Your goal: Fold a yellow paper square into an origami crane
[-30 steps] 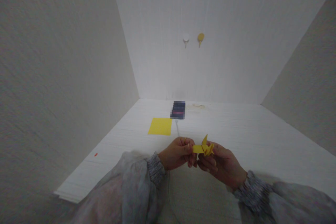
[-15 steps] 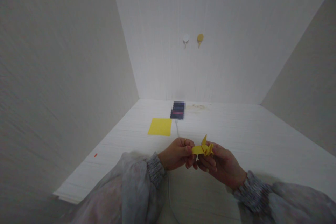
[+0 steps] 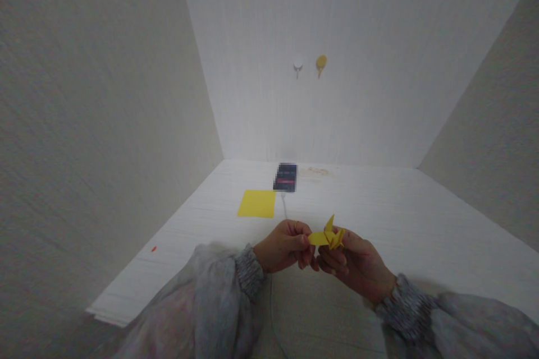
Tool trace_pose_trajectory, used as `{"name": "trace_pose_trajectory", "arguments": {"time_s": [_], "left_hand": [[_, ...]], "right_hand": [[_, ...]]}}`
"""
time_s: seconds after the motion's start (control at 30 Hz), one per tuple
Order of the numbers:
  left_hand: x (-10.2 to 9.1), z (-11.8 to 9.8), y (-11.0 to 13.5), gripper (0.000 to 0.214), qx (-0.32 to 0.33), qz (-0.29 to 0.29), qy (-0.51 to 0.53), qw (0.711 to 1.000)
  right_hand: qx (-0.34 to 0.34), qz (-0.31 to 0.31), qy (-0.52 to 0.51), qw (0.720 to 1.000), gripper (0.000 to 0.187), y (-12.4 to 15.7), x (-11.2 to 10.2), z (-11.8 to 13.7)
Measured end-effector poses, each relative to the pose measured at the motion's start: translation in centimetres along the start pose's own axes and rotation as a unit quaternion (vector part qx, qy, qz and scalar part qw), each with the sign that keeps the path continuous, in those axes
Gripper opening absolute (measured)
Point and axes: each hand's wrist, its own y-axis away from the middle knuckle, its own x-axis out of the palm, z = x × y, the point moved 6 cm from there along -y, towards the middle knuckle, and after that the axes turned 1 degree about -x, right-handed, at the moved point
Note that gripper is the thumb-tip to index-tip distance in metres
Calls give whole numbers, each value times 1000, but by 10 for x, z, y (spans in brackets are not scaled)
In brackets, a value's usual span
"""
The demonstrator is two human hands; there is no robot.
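A small folded yellow paper crane point(image 3: 330, 237) is held up between my two hands above the white table. My left hand point(image 3: 286, 244), with a ring on one finger, pinches the crane's left flap between thumb and fingertips. On the other side my right hand point(image 3: 356, 261) grips the right part of the crane, its thumb against the folds and its fingers curled beneath. One narrow point of the crane sticks upward between the hands. The fingers partly cover the paper at both ends.
A flat yellow paper square point(image 3: 256, 203) lies on the table beyond my left hand. Behind it is a blurred-out phone point(image 3: 286, 177) with a white cable point(image 3: 284, 206) running toward me. A small red scrap point(image 3: 154, 249) lies at the left. Two hooks point(image 3: 321, 61) hang on the back wall.
The crane has tilted and shifted very slightly to the right, its upright point leaning a little more that way. Both hands keep their hold.
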Motion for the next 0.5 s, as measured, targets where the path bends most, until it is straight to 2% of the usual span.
{"name": "trace_pose_trajectory", "arguments": {"time_s": [0.1, 0.27, 0.5], "left_hand": [[1, -1, 0, 31, -2, 9, 27, 1000], [11, -4, 0, 34, 1, 56, 58, 997], [2, 0, 0, 35, 7, 14, 63, 998]], "right_hand": [[5, 4, -3, 1000, 22, 0, 0, -1], [6, 21, -9, 1000, 22, 0, 3, -3], [15, 12, -7, 1000, 22, 0, 0, -3]]}}
